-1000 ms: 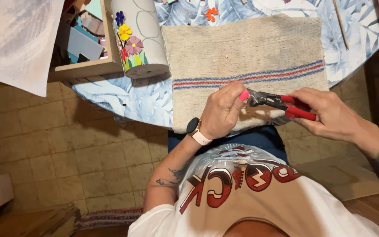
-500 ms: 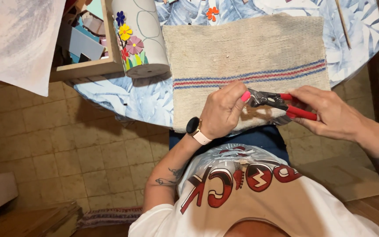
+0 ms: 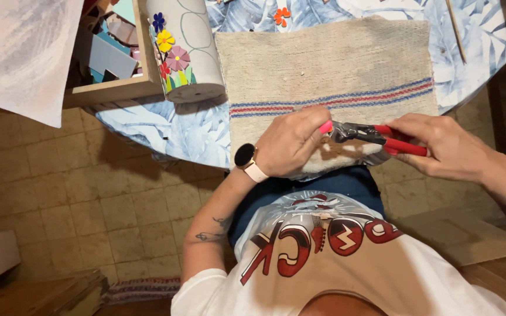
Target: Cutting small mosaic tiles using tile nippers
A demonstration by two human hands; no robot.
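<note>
A person seated at a round table is working a pair of red-handled nippers [image 3: 376,138] over the near edge of a beige woven cloth [image 3: 323,64] with blue and red stripes. The right hand [image 3: 440,146] is closing around the red handles, fingers wrapped over them in a firm grasp. The left hand [image 3: 291,140], wearing a dark round watch [image 3: 245,157] on a pale strap, is pinching a small piece at the tool's metal head, fingertips curled tightly; what it is holding is too small and too hidden to identify. The nippers are lying just above the person's lap, at the near edge of the cloth, between the two hands.

The cloth is covering the middle of a tablecloth [image 3: 177,131] printed with pale blue leaves. To the far left of the cloth, a white cylinder [image 3: 191,52] decorated with coloured mosaic flowers is resting on its side on the table. Just left of it, a wooden tray [image 3: 118,90] is holding flat coloured pieces. A thin wooden stick [image 3: 455,29] is lying at the far right of the table. Tan floor tiles [image 3: 89,199] are showing below the table's edge.
</note>
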